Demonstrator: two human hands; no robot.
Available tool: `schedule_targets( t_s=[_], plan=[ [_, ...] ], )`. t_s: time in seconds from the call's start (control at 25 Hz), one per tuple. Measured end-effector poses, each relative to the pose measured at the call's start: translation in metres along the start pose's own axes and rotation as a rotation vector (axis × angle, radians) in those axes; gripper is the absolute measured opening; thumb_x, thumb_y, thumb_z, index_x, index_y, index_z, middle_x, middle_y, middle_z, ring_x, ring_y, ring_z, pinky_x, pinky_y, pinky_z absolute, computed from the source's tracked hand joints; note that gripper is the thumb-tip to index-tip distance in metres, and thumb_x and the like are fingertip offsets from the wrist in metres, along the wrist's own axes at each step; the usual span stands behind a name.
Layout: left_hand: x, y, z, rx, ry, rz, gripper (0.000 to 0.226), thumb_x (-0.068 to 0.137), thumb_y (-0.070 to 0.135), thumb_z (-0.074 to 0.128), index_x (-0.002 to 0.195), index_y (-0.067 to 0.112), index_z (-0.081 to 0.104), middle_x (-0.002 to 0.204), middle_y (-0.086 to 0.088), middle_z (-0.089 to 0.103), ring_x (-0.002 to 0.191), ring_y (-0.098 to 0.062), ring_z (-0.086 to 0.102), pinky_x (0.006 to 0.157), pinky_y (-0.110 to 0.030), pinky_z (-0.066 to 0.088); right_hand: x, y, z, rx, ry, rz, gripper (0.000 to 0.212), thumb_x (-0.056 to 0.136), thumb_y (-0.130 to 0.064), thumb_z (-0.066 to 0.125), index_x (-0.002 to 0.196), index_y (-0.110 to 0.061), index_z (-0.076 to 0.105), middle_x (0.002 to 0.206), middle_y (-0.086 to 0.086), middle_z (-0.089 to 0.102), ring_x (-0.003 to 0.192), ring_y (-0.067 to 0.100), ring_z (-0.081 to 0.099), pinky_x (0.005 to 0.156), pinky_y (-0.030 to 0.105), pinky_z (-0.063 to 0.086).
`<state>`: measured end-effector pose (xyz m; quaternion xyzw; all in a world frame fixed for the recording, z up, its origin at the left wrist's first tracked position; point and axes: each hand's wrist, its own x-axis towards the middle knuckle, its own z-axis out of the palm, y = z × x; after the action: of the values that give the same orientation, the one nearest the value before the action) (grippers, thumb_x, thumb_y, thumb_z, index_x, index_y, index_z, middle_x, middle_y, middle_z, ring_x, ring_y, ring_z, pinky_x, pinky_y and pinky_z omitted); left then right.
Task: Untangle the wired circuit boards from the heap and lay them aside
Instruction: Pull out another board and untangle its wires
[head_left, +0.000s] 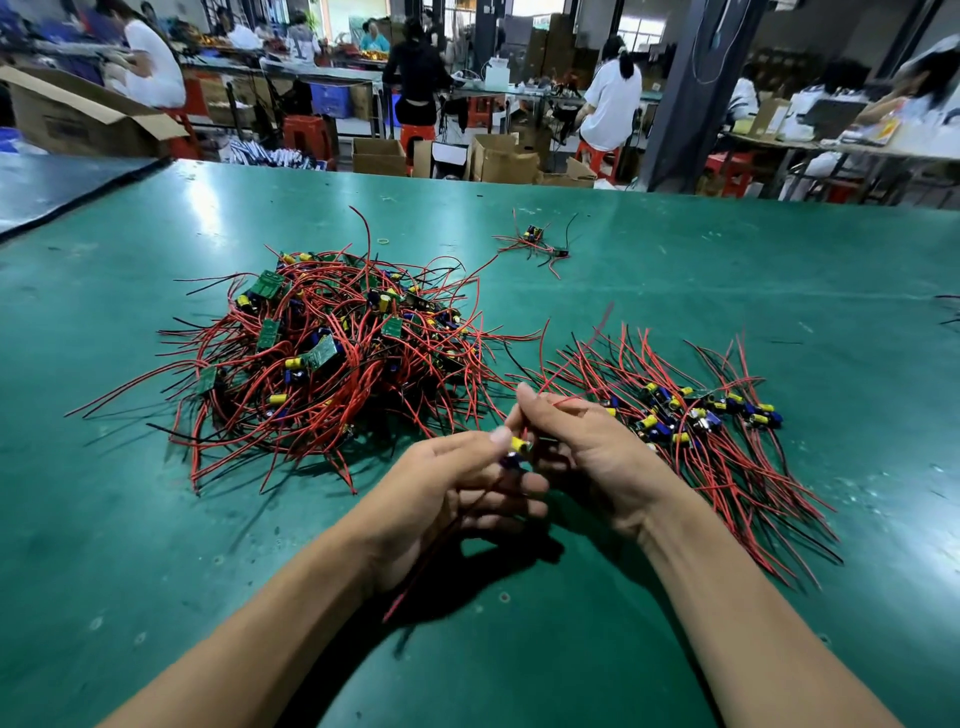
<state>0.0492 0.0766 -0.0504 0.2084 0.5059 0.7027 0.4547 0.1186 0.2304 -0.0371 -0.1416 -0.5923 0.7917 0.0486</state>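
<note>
Your left hand (452, 488) and your right hand (587, 447) meet close together, near you, over the green table (156, 545). Between them is one small board (519, 445) with a yellow part and a blue part on it. Your left thumb and fingers are curled and pinch this small board, and its thin wires (441, 551) run down through your left palm and hang toward you. Your right hand has its fingers curled too, and its fingertips pinch a red wire (558, 399) just above the board. The big heap (332, 348) of boards lies on the table to the left, a little farther away, all mixed up in red and black wires. Green boards stick out of it, but any print on them is too small to read. To the right, just beside your right hand, is the sorted row (696, 415) of boards, lying side by side with their wires spread toward you and away from you. Far off, past both piles, sits a little bunch (535, 241) of boards and wires. A small rubber band (383, 241) lies just past the heap. At the far left stands an open cardboard box (67, 122); its label is too blurry to read.
</note>
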Motion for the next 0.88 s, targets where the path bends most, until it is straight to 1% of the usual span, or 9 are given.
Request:
schedule_targets(
  t_s=[0.08,0.28,0.4,0.52,0.56,0.64,0.72,0.8,0.88],
  plan=[
    [0.001,0.002,-0.001,-0.002,0.041,-0.014,0.041,0.076,0.045,0.068,0.098,0.011,0.075,0.087,-0.017,0.072,0.071,-0.025,0.071,0.063,-0.030,0.058,-0.003,0.001,0.004,0.088,-0.091,0.029,0.023,0.085,-0.036,0.072,0.078,-0.013,0.071,0.064,0.005,0.061,0.047,0.014,0.054,0.046,0.022,0.049],
    [0.000,-0.002,-0.004,-0.042,0.107,0.064,0.016,0.071,0.029,0.075,0.080,0.017,0.074,0.090,-0.018,0.074,0.069,-0.024,0.072,0.058,-0.025,0.057,0.001,0.003,0.005,0.089,-0.012,0.062,0.022,0.074,-0.034,0.080,0.088,-0.018,0.075,0.069,0.001,0.062,0.051,0.010,0.052,0.048,0.022,0.049],
    [0.002,-0.004,-0.004,-0.051,0.134,0.089,0.024,0.074,0.023,0.075,0.092,0.009,0.070,0.095,-0.023,0.073,0.075,-0.028,0.073,0.061,-0.028,0.059,0.003,0.005,0.004,0.014,0.045,0.111,0.033,0.072,-0.040,0.083,0.090,-0.015,0.071,0.070,0.003,0.064,0.051,0.011,0.055,0.046,0.020,0.050],
    [0.004,-0.006,-0.004,-0.007,0.164,0.090,0.025,0.077,0.018,0.072,0.095,0.004,0.064,0.093,-0.024,0.073,0.077,-0.030,0.074,0.063,-0.030,0.058,0.003,0.007,0.004,-0.064,0.105,0.052,0.027,0.074,-0.039,0.083,0.083,-0.015,0.076,0.076,0.012,0.061,0.056,0.021,0.054,0.051,0.023,0.051],
    [0.003,-0.006,-0.003,0.022,0.170,0.087,0.018,0.079,0.016,0.070,0.092,0.005,0.064,0.091,-0.024,0.073,0.076,-0.031,0.074,0.063,-0.029,0.057,0.002,0.007,0.004,-0.110,0.120,0.013,0.027,0.075,-0.040,0.082,0.082,-0.015,0.077,0.078,0.016,0.056,0.058,0.022,0.050,0.052,0.024,0.050],
    [0.003,-0.007,-0.003,0.061,0.168,0.087,0.002,0.084,0.009,0.067,0.084,0.009,0.069,0.086,-0.023,0.073,0.073,-0.032,0.073,0.062,-0.029,0.056,0.000,0.007,0.007,-0.170,0.111,-0.054,0.029,0.079,-0.042,0.077,0.082,-0.013,0.077,0.073,0.016,0.052,0.051,0.018,0.049,0.046,0.023,0.049],
    [0.003,-0.008,-0.002,0.086,0.151,0.091,0.013,0.086,0.006,0.065,0.079,0.010,0.075,0.083,-0.023,0.072,0.069,-0.031,0.072,0.061,-0.029,0.057,0.000,0.008,0.010,-0.224,0.100,-0.094,0.032,0.090,-0.043,0.068,0.082,-0.013,0.077,0.065,0.014,0.053,0.044,0.015,0.049,0.041,0.022,0.047],
    [0.003,-0.009,0.000,0.083,0.150,0.090,0.016,0.090,0.005,0.061,0.086,0.001,0.076,0.078,-0.022,0.071,0.066,-0.029,0.070,0.061,-0.032,0.060,0.001,0.010,0.013,-0.300,0.105,-0.109,0.037,0.099,-0.042,0.058,0.087,-0.012,0.077,0.058,0.002,0.060,0.043,0.011,0.052,0.040,0.021,0.045],
    [0.003,-0.009,0.001,0.079,0.148,0.083,0.019,0.094,0.005,0.058,0.089,-0.006,0.073,0.073,-0.021,0.068,0.061,-0.027,0.067,0.057,-0.033,0.059,0.001,0.011,0.016,-0.302,0.075,-0.088,0.040,0.102,-0.041,0.053,0.092,-0.010,0.076,0.060,0.002,0.065,0.044,0.012,0.056,0.041,0.020,0.045]
  ],
)
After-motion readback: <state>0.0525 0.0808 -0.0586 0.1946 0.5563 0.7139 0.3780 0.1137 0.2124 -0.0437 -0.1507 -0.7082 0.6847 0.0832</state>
